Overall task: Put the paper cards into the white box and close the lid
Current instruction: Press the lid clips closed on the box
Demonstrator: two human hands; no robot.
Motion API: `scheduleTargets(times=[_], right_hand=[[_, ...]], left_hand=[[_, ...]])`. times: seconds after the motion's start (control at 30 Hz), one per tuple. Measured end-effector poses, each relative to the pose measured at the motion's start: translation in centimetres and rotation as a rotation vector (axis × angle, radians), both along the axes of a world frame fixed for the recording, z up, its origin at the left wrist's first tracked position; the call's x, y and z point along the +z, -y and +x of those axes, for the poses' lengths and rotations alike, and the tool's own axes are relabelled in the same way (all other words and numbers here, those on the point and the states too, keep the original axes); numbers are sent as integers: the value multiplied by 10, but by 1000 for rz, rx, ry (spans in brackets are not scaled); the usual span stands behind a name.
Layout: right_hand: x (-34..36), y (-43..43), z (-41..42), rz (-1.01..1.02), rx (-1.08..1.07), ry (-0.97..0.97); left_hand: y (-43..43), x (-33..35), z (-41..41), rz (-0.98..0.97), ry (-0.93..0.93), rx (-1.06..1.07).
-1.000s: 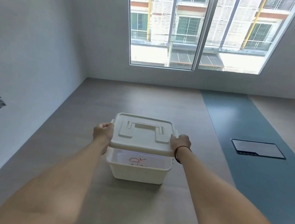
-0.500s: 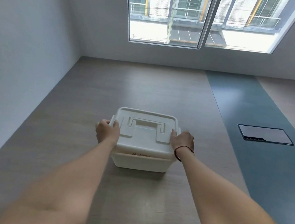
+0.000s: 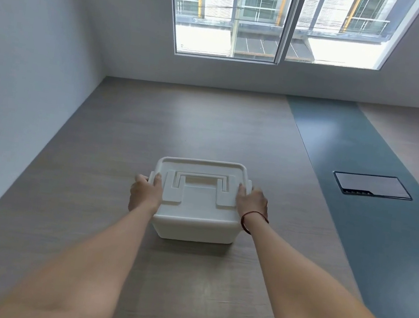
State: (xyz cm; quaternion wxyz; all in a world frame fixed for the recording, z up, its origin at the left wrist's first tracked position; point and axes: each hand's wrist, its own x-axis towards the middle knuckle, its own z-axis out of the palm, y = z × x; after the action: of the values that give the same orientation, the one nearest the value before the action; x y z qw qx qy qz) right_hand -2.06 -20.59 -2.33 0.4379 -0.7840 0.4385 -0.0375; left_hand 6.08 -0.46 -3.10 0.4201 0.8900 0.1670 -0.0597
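Head view. Bare room: grey walls, big window [image 3: 276, 22] at the far end, wood-grain tabletop [image 3: 208, 121] running forward, a blue strip [image 3: 361, 180] along its right side with a dark inset panel [image 3: 371, 185].

White box [image 3: 194, 228] sits on the tabletop, centre, well apart from the panel. Lid [image 3: 198, 203] lies flat on it, level, folded handle [image 3: 201, 182] on top.

Left hand [image 3: 145, 193] at the lid's left edge, thumb over the top, fingers wrapped down the side. Right hand [image 3: 252, 202] mirrors it on the right edge, palm down, red cord [image 3: 251, 218] at the wrist. Each grip is closed around a lid edge. Symmetric hold likely serves to press both sides down evenly so the lid seats square, probably onto side latches; latches themselves hidden under the hands.

Contents: walls opaque, lid on, so the cards are not visible; cannot tell what is inside. No cards lie on the tabletop, so they are presumably in. Judged near the end: only the final seating remains.
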Motion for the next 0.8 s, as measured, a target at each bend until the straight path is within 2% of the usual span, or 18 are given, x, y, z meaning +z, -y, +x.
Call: scheduleTargets(times=[0.17,0.27,0.5,0.63,0.8], right_hand=[[-9,1,4,205,-105,111],[-10,4,5,326,-162,92],[-8,12,2,427,-259,70],[-4,17,3,243,-253,49],[-3,4,5,55,-193,135]], left_hand=[[-1,-4,3,-125,-94,8],[-4,-8,10,-192,-141,47],[-5,-3,7,-65,-162,117],[-17,-1,11,-9,-78,88],[-7,1,3,-41,61,153]])
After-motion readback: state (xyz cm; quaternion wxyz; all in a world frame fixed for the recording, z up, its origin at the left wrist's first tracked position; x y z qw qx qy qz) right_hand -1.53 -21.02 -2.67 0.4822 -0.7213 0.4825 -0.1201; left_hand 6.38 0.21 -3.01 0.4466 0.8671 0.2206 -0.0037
